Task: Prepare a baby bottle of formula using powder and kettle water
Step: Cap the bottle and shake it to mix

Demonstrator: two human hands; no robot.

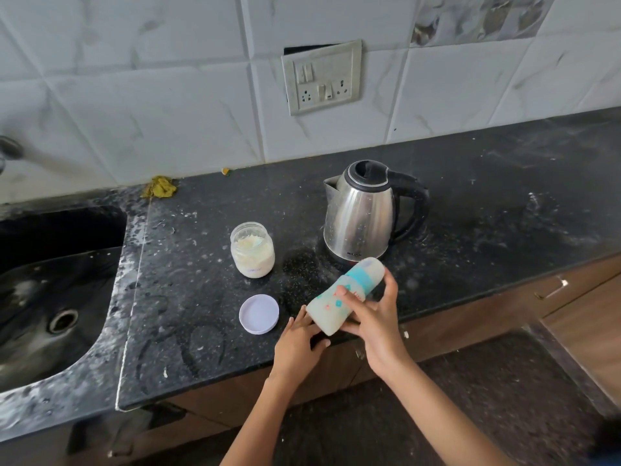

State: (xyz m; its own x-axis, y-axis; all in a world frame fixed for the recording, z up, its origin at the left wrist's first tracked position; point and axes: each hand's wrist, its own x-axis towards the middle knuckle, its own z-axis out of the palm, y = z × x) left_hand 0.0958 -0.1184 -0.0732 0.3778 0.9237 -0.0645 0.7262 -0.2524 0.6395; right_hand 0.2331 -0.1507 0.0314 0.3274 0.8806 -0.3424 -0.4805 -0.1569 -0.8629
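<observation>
Low and a little right of the middle of the frame, the right hand [368, 317] holds the baby bottle [344, 295] tilted, capped end pointing up toward the kettle [361, 211], base down toward the front edge of the dark surface [504, 196]. Its fingers [391, 285] curl round the middle of the bottle, thumb on the near side. The left hand [297, 344] lies beside the base with fingers fairly straight and relaxed, holding nothing; whether it touches the bottle I cannot tell. The bottle looks milky inside, so it is probably filled and carries some weight; its plastic wall should be stiff but smooth, maybe slippery if wet, so a full wrap round the middle, as here, seems the safest hold. To the left stand the open jar of powder [252, 253] and, nearer the edge, its lid [258, 314], lying apart from it.
</observation>
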